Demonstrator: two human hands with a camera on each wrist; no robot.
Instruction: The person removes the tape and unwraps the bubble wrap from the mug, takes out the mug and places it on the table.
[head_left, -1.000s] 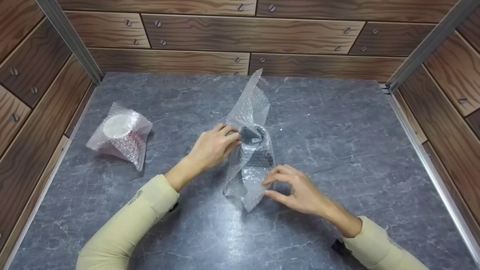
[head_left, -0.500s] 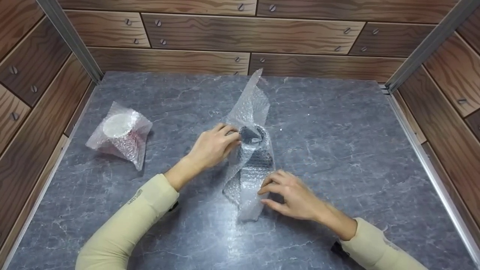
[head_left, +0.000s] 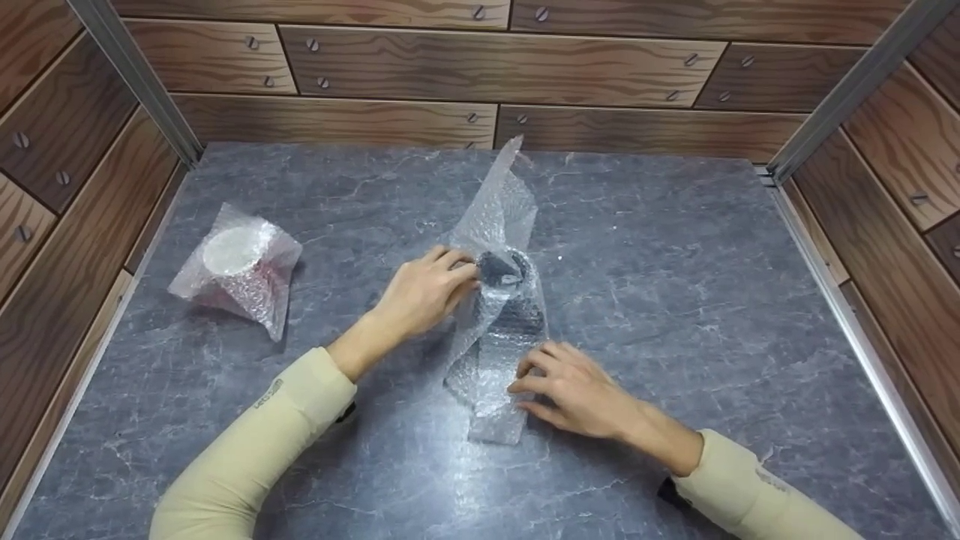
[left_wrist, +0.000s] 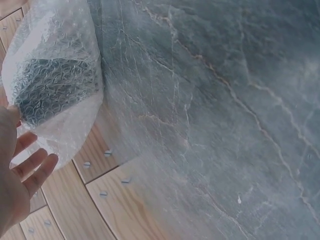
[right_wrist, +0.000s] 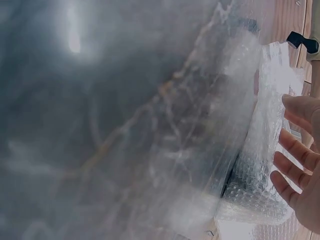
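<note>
A roll of clear bubble wrap surrounds a dark object in the middle of the table; a curled round opening shows at its top. One loose end points to the back, and a flap lies toward the front. My left hand rests its fingertips against the left side of the bundle; in the left wrist view, its lower fingers stretch out beside the wrap. Over the right edge of the front flap lie the bent fingertips of my right hand, thumb low beside the edge. The right wrist view shows these fingers spread near the wrap.
To the left on the grey marbled table sits another bubble-wrapped bundle, pinkish, with a round pale top. Wood-patterned walls and metal posts border the table at the back and sides.
My right hand has shifted a little left and toward the front, and the front flap has swung from slanted to nearly straight. My left hand has stayed in place.
</note>
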